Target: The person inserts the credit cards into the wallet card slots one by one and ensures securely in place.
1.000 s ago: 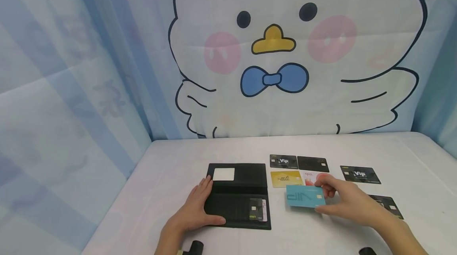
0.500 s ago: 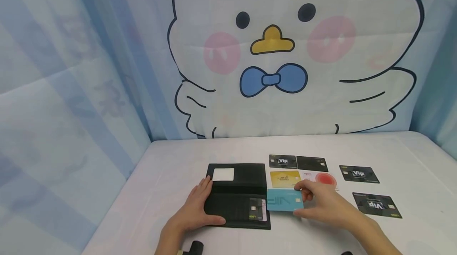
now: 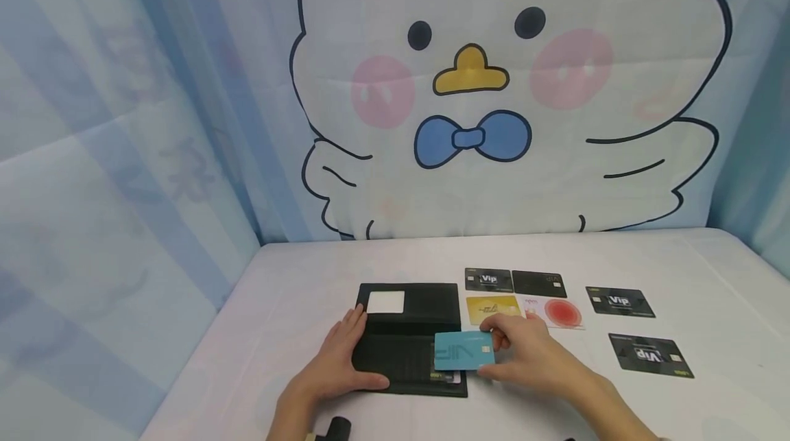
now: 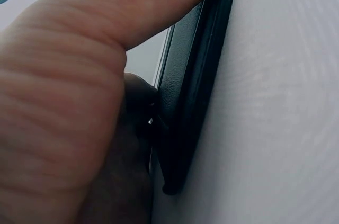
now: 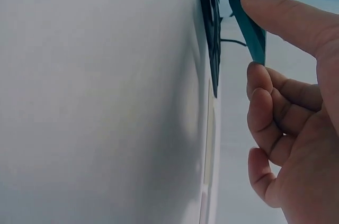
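Note:
A black card wallet (image 3: 395, 359) lies unfolded on the white table, with a white window in its upper half. My left hand (image 3: 336, 355) rests on the wallet's left edge, fingers straight and thumb along the lower edge. In the left wrist view, the thumb (image 4: 153, 1) lies against the wallet's dark edge (image 4: 196, 86). My right hand (image 3: 524, 352) pinches a teal card (image 3: 463, 350) by its right end. The card overlaps the wallet's lower right part, hiding most of the cards in its slot (image 3: 444, 377). In the right wrist view, the teal card (image 5: 246, 20) tilts above the wallet (image 5: 212, 38).
Right of the wallet lie a gold card (image 3: 490, 305), a white card with a red circle (image 3: 563, 313), and two black cards (image 3: 488, 280) behind them. Two more black VIP cards (image 3: 620, 302) lie farther right. A printed curtain (image 3: 469, 187) hangs behind the table.
My right hand has carried the teal card leftward, from beside the wallet to over its lower right part. The left hand has stayed on the wallet.

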Available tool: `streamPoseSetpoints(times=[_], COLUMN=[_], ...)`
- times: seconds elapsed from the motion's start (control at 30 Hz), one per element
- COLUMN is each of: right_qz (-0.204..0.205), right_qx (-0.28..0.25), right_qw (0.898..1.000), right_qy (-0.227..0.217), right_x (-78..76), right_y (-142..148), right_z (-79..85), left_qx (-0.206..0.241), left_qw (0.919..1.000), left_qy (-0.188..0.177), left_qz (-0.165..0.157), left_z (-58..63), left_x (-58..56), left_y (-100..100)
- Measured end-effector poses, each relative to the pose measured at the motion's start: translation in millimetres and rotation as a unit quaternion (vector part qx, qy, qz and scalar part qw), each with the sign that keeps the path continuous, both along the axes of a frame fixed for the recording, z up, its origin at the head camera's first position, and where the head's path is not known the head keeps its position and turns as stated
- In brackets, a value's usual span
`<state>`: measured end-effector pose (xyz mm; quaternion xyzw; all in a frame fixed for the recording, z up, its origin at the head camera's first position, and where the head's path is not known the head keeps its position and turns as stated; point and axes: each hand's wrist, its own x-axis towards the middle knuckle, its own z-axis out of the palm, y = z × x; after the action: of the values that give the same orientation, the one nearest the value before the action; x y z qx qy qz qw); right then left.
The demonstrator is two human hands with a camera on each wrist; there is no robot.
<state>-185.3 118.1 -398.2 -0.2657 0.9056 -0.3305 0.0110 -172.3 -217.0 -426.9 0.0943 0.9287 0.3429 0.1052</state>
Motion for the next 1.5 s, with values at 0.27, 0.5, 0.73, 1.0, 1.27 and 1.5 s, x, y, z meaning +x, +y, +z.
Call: streamPoseSetpoints(times=[0.27,0.5,0.73,1.0,1.27,1.5], right_qz=[-0.031,-0.025,-0.017,-0.035,-0.029,-0.027], right_qx=[0.029,0.019,0.011,0.025,0.038,0.031], right_qw=[0.999,0.999,1.000,0.998,0.996,0.994], right_qy=[-0.016,-0.024,-0.020,-0.035,-0.078,-0.098], right_x=[3.4,2.8,0.9,6.4,9.3,6.9], right_y=[-11,-9,-16,-27,-28,-27], right_z=[2.5,6.5,6.8,9.0,6.9,3.5], left_qx=[-0.001,-0.003,0.003,-0.002,-0.005,-0.005], left_qw=[1.0000,1.0000,1.0000,1.0000,0.9999,0.9999], left_qy=[-0.008,-0.002,0.001,0.002,-0.001,-0.004], left_qz=[0.000,0.004,-0.002,0.007,0.009,0.009], left_z=[0.3,0.5,-0.6,2.3,1.6,2.8], left_x=[1.0,0.4,0.3,1.6,2.4,3.3], left_y=[2,3,2,3,2,2])
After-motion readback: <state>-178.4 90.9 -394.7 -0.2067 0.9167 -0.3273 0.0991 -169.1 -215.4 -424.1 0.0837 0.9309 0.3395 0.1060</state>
